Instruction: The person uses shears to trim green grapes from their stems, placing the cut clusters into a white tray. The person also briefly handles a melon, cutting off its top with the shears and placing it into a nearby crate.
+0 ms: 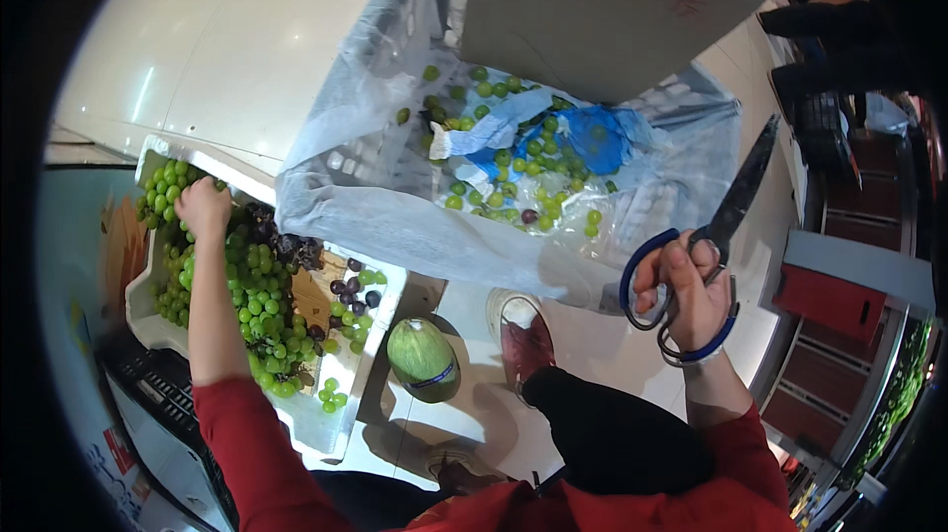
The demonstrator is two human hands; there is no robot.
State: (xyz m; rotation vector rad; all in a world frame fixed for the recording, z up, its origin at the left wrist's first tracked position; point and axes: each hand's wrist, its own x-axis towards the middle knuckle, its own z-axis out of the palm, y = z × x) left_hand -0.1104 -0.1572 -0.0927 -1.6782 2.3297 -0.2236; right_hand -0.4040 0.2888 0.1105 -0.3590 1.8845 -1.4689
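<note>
My left hand (204,207) curls into a bunch of green grapes (164,187) at the far left corner of a white foam box (342,424); its fingertips are partly hidden. More green grape bunches (259,287) fill the box below, beside a dark grape bunch (263,224). In my right hand (689,287) is a large pair of scissors (740,187) with blue-rimmed handles. Their dark blades point up and away, right of a crate (415,232) lined with thin white sheeting. Loose green grapes (548,147), blue wrapping (596,139) and clear plastic (574,206) lie in that crate.
A grey board (592,13) with red handwriting stands in the crate's far side. A green melon (423,360) with a label band sits on the tiled floor near my shoe (527,336). A black plastic crate (159,391) is at left, and red-fronted shelving (829,302) runs along the right.
</note>
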